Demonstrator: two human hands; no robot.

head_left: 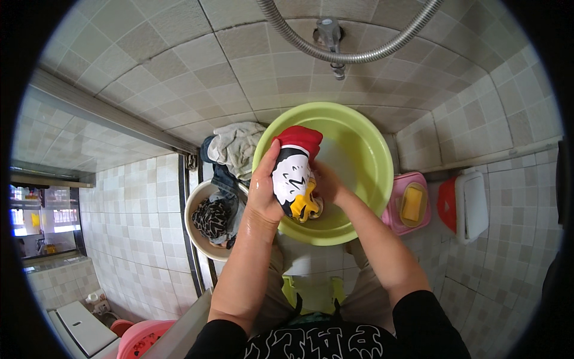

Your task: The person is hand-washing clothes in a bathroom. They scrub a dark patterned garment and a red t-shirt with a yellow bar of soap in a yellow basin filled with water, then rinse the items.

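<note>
In front of me stands a large lime-green plastic basin [381, 148] with some liquid in its bottom. Above its left half, a cartoon-patterned item [291, 175] in red, white, black and yellow is held up; its exact kind I cannot tell. My left hand [266, 190] grips it along the left side, thumb near the red end. Wet skin shows on that hand and wrist. On the item's other side is my right hand [328, 181], slightly blurred, its fingers hidden behind the item and seemingly holding it too.
Left of the basin, a cream tub [190, 233] holds clothes, with a pale cloth [240, 146] heaped behind it. At right, a yellow soap bar [411, 204] rests in a dish on a pink container [394, 220], near a red-and-white bin [468, 206]. A tap [331, 36] and metal hose [358, 57] are on the tiled wall.
</note>
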